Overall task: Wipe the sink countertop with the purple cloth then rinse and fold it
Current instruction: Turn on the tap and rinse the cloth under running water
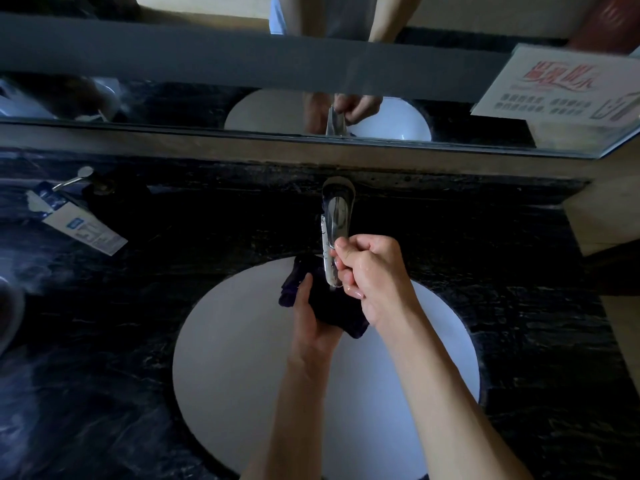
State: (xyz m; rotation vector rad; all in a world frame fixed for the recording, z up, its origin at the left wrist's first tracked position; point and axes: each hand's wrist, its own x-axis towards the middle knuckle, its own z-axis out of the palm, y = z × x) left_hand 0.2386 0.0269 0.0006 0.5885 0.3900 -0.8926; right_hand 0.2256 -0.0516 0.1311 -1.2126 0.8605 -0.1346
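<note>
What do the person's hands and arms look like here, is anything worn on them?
Both are bare: no gloves, rings, watch or bracelets show on the left hand or right hand. No sleeves reach the forearms, which are uncovered up to the frame's bottom edge. The right fingers glisten, apparently wet.

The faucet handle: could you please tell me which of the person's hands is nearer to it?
Right. The right hand grips the faucet handle with its fingers, while the left hand is below it over the sink, holding the purple cloth.
</note>
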